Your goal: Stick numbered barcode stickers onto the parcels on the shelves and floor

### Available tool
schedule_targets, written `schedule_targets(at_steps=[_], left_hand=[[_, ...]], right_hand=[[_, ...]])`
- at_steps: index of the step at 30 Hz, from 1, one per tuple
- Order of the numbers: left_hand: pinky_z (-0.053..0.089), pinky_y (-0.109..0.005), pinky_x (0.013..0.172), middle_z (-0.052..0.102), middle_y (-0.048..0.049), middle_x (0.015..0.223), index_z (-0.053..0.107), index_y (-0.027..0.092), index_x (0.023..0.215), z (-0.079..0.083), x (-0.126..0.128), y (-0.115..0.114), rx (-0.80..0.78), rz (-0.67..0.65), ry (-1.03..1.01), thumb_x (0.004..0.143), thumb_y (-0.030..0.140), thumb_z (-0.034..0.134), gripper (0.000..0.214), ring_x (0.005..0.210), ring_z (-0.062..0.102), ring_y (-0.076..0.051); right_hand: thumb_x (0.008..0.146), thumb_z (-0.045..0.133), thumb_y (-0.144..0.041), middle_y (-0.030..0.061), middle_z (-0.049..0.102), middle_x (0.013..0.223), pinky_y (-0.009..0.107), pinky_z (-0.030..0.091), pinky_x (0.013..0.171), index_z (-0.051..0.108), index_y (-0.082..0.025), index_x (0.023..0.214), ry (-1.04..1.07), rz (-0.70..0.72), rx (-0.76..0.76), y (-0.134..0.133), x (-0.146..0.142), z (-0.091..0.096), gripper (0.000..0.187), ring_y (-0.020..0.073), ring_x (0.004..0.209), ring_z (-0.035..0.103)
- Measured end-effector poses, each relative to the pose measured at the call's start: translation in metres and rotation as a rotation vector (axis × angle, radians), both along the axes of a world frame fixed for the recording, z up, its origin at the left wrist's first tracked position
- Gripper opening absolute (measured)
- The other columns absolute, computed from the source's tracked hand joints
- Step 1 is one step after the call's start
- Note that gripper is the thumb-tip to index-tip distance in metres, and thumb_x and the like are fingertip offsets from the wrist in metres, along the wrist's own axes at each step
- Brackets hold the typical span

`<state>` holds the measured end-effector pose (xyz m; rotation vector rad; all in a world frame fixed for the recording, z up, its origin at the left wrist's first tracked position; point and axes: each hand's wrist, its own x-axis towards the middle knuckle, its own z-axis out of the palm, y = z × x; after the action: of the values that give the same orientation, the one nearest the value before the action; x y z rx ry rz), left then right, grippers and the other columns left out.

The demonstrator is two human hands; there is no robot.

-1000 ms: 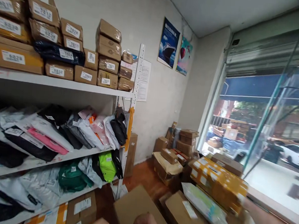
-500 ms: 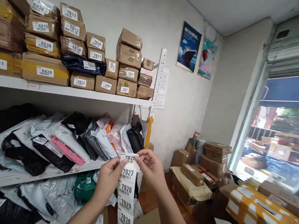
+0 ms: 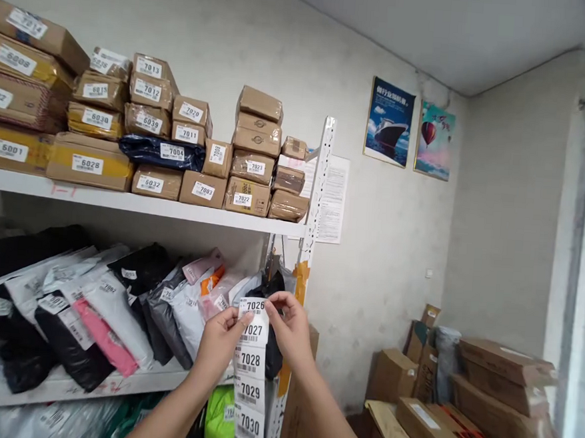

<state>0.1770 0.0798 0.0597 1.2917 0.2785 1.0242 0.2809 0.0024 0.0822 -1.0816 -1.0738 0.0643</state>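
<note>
soft light, blur toward left

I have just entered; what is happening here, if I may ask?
Someone is holding up a strip of numbered labels before a white shelf. The left hand pinches its left edge near 7027; the right hand holds the top corner by 7026. Labelled boxes stand above, packed bags below.

Mottled grey wall [image 3: 383, 279] under a plain ceiling [image 3: 490, 33]. Ship poster [image 3: 388, 125] and balloon poster [image 3: 434, 141] hang side by side near the corner; small wall plate [image 3: 428, 273] below. White shelving rack [image 3: 187, 214] at left, perforated upright; printed sheet [image 3: 334, 202] behind. Brighter light, far right.
</note>
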Motion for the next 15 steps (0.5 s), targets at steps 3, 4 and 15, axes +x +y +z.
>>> schedule_targets(at_steps=[3,4,15], left_hand=[[0.034,-0.016,0.043,0.052,0.0055,0.049,0.052,0.016,0.06,0.015,0.036,0.011,0.004,0.07,-0.074,0.059,0.051,0.074,0.042,0.045,0.044,-0.007],[0.035,-0.016,0.044,0.053,0.0055,0.05,0.053,0.016,0.061,0.024,0.046,0.014,-0.009,0.053,-0.105,0.057,0.052,0.075,0.042,0.045,0.045,-0.007],[0.034,-0.02,0.045,0.059,0.0012,0.054,0.062,0.013,0.064,0.118,0.097,0.04,0.26,0.143,0.02,0.045,0.049,0.078,0.044,0.046,0.047,-0.009]], right_hand=[[0.074,0.061,-0.038,0.0034,0.059,0.075,0.027,0.045,0.061,0.057,-0.018,0.076,-0.057,-0.033,0.049,0.018,0.028,0.021,0.02,0.0159,0.072,0.056],[0.074,0.06,-0.037,0.0033,0.06,0.074,0.027,0.046,0.061,0.057,-0.018,0.076,-0.075,-0.044,0.073,0.026,0.036,0.03,0.019,0.0158,0.071,0.056],[0.078,0.048,-0.035,0.0028,0.06,0.078,0.028,0.05,0.06,0.05,-0.019,0.082,-0.144,-0.326,0.307,0.092,0.139,0.163,0.016,0.0142,0.067,0.056]])
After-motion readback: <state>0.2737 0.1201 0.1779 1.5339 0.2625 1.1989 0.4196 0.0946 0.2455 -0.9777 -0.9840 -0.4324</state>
